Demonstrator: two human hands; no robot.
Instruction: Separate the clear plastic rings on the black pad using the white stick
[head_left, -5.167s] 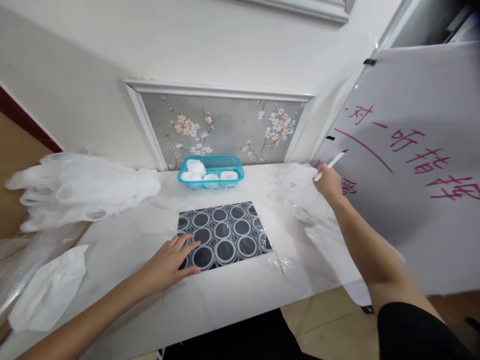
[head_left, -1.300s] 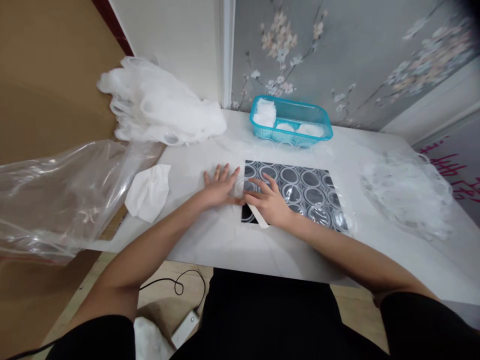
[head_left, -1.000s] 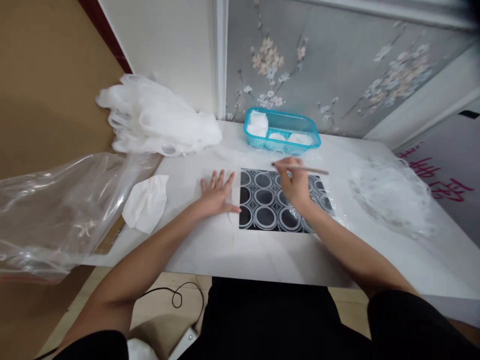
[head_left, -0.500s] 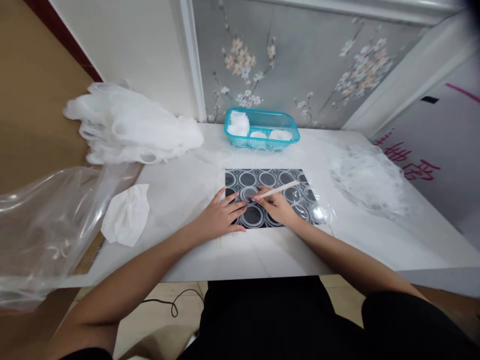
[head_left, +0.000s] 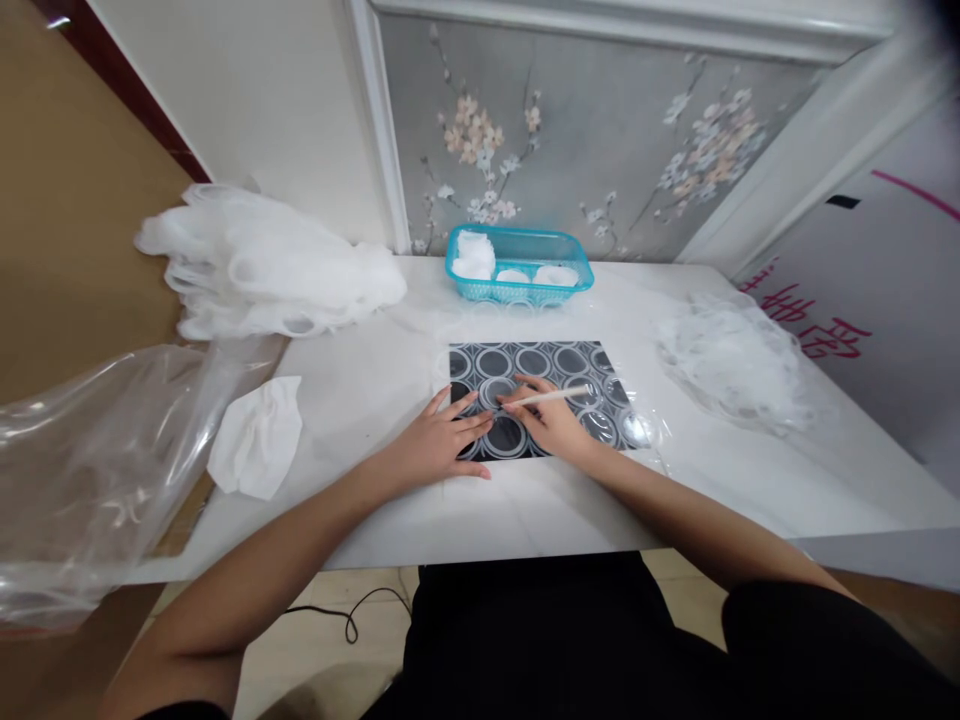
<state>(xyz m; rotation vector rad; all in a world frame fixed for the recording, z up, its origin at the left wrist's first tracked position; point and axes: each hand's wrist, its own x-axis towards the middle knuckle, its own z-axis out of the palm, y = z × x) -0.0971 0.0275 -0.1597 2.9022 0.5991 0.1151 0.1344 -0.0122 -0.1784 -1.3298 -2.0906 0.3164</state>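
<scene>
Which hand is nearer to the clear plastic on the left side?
Left. The left hand lies to the right of the clear plastic, partly on the patterned sheet; the right hand, holding a white pen, is farther right, over that sheet.

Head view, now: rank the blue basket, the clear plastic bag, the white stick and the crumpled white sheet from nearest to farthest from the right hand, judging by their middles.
1. White stick: held in the right hand.
2. Blue basket: ahead of the hand.
3. Crumpled white sheet: off to the left.
4. Clear plastic bag: farthest left of the four.
</scene>
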